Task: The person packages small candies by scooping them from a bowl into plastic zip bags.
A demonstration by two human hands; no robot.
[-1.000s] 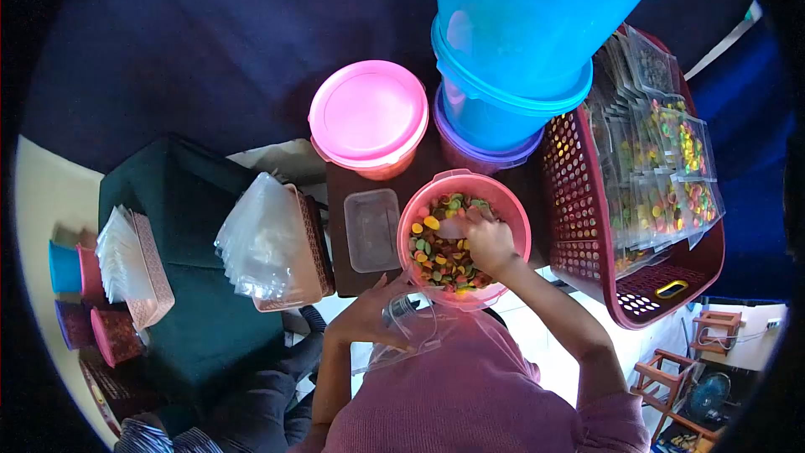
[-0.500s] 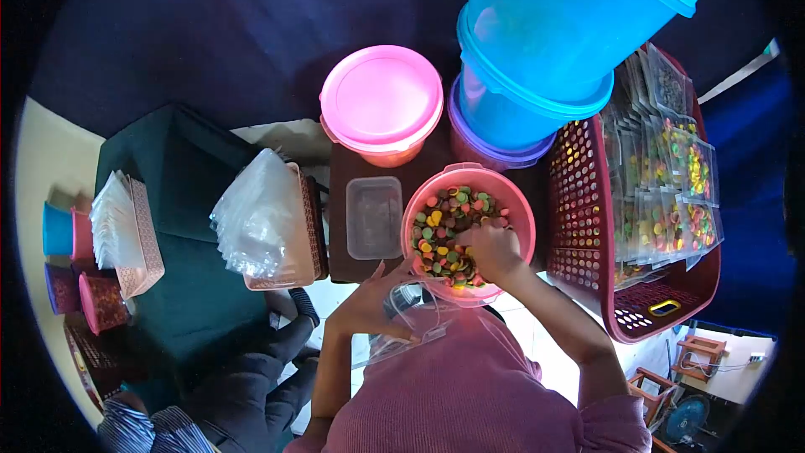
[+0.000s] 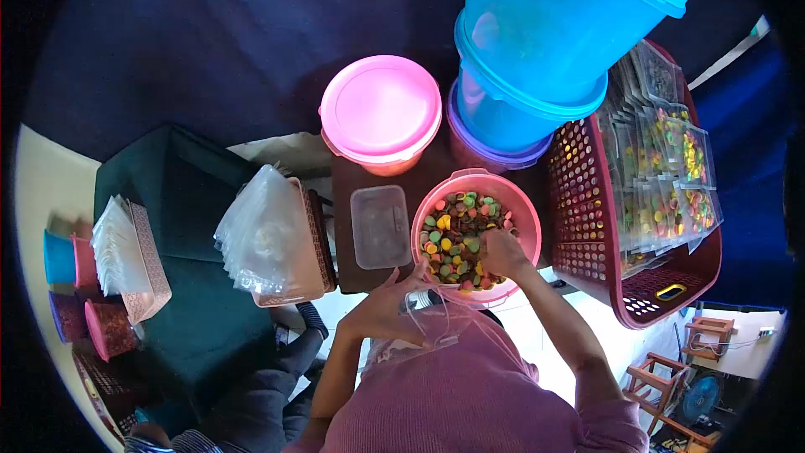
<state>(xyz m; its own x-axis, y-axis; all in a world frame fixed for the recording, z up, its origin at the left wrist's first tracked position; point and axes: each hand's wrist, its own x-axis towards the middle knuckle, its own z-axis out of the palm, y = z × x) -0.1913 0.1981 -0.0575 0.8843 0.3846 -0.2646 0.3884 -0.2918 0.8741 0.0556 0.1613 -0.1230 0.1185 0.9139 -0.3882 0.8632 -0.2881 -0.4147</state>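
A pink tub of small green, yellow, pink and brown round pieces stands in front of me. My right hand is down in the pieces at the tub's right side, its fingers bent and partly hidden; what they hold cannot be made out. Just below the tub's left rim, my left hand holds a clear plastic bag between spread thumb and fingers. Left of the tub lies a clear rectangular container.
A pink-lidded tub and stacked blue buckets stand behind. At right, a maroon basket holds filled packets. Clear bags fill a basket at left. Another person's legs are at lower left.
The view has shifted slightly, so the tubs sit a little lower. My right hand has moved a little within the pieces. My left hand still holds the bag.
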